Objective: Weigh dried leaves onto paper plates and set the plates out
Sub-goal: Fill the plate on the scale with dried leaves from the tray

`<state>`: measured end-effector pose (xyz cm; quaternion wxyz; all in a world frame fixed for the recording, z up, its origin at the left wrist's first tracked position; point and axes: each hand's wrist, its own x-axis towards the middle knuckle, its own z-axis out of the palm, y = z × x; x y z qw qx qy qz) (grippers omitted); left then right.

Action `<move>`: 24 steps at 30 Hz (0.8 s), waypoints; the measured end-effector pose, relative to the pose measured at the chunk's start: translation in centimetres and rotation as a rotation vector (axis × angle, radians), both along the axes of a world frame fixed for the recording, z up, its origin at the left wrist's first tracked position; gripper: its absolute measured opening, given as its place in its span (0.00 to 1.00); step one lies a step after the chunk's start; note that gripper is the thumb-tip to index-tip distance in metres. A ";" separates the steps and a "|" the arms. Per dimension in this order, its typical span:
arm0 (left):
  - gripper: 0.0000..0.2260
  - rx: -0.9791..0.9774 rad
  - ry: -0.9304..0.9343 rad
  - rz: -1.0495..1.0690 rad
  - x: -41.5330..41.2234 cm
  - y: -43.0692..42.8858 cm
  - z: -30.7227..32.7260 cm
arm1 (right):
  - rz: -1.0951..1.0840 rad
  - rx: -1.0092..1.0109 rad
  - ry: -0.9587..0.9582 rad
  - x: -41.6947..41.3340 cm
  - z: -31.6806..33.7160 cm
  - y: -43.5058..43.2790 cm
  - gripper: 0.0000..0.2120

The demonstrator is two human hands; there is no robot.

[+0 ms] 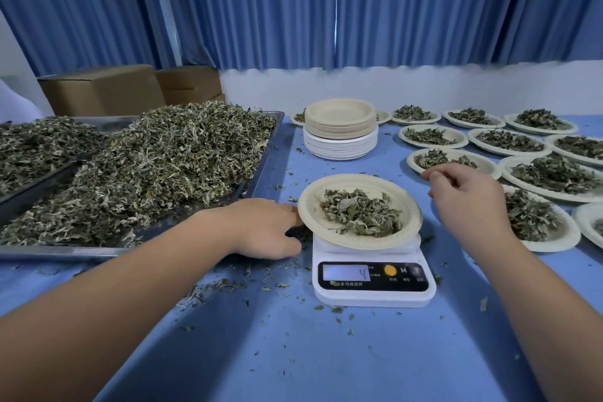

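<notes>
A paper plate [406, 206] with a small heap of dried leaves [360, 213] sits on a white digital scale [373, 292] whose display reads 4. My left hand [266, 229] lies on the table at the plate's left rim, one fingertip touching the rim and the thumb lower, apart from it. Right of the plate my right hand [468, 197] hovers with loosely curled fingers, and I see nothing in it. At the left, a metal tray [272, 148] holds a big pile of dried leaves [163, 166].
A stack of empty paper plates [341, 129] stands behind the scale. Several filled plates [509, 140] lie in rows at the right. Leaf crumbs litter the blue table [293, 352]. Cardboard boxes [101, 90] and blue curtains are at the back.
</notes>
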<state>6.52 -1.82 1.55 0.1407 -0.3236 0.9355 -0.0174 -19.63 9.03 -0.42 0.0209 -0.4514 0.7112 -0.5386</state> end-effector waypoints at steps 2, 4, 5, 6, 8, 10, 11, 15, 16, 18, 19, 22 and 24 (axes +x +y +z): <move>0.23 -0.006 0.002 -0.013 0.2 0.2 0.0 | 0.000 0.004 0.000 -0.1 -0.1 0.0 0.10; 0.23 -0.006 0.029 -0.026 0.6 0.5 -0.1 | -0.001 0.003 -0.001 -0.1 -0.1 -0.1 0.10; 0.23 -0.007 0.047 -0.037 0.7 0.7 -0.2 | -0.003 0.002 -0.002 -0.1 -0.1 -0.1 0.10; 0.22 -0.013 0.067 -0.052 0.8 1.0 -0.3 | -0.005 0.002 -0.002 -0.1 -0.1 -0.2 0.10; 0.21 -0.042 0.110 -0.077 0.8 1.7 -0.6 | -0.005 0.003 -0.003 -0.2 -0.1 -0.2 0.10; 0.17 -0.065 0.163 -0.058 0.7 2.5 -1.0 | -0.003 0.004 -0.002 -0.2 -0.1 -0.1 0.10; 0.15 -0.071 0.192 -0.033 0.6 2.9 -1.3 | -0.003 0.005 0.000 -0.2 -0.1 -0.1 0.10; 0.12 -0.113 0.335 0.045 0.3 4.5 -2.6 | -0.004 0.008 0.002 -0.2 -0.1 -0.1 0.10; 0.12 -0.132 0.366 0.055 0.3 4.8 -3.0 | -0.001 0.008 0.000 -0.1 -0.1 -0.1 0.10; 0.13 -0.173 0.405 0.056 0.4 5.0 -3.7 | 0.007 0.004 -0.009 -0.1 -0.1 0.0 0.10; 0.13 -0.182 0.420 0.061 0.4 5.0 -3.8 | 0.010 0.004 -0.016 -0.1 -0.2 0.0 0.10; 0.13 -0.162 0.454 0.121 0.0 5.0 -3.6 | 0.003 0.004 -0.032 -0.1 -0.2 0.0 0.10; 0.12 -0.104 0.458 0.166 -0.3 5.1 -3.5 | 0.000 0.003 -0.035 -0.1 -0.2 0.1 0.10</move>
